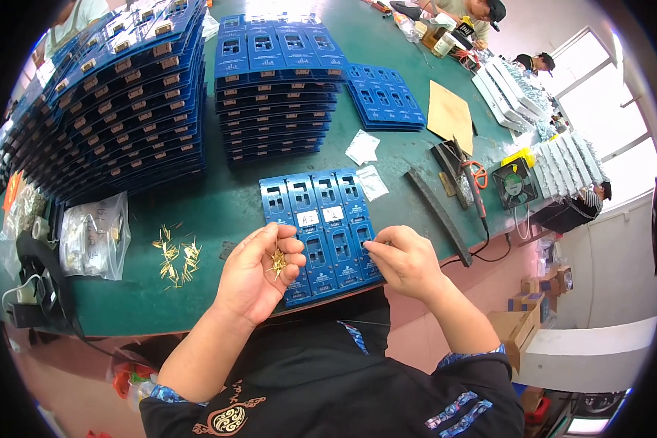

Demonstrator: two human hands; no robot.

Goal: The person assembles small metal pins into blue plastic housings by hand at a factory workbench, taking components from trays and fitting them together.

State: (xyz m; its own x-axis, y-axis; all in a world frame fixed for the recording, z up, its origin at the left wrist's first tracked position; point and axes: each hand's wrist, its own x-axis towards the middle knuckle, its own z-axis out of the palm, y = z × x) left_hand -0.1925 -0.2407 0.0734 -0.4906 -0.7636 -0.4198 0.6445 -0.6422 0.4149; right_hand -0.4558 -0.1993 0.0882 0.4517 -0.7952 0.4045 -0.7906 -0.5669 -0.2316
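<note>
A blue circuit board panel [315, 250] lies flat near the table's front edge, divided into several rectangular units with cutouts. Two white paper labels sit on its middle. My left hand [259, 266] is cupped palm up over the panel's left side, fingers curled round a small bunch of gold-coloured pins [277, 261]. Over the panel's right edge, my right hand [403, 259] has thumb and fingertips pinched together; whatever is between them is too small to make out. More loose gold pins lie scattered on the green table to the left.
Tall stacks of blue boards [281, 109] stand at the back left; a lower stack [384, 96] lies behind. A clear plastic bag [93, 237] is at left. On the right are a dark metal bar [438, 217], orange-handled scissors [477, 175] and a fan [515, 184]. Other people sit farther off.
</note>
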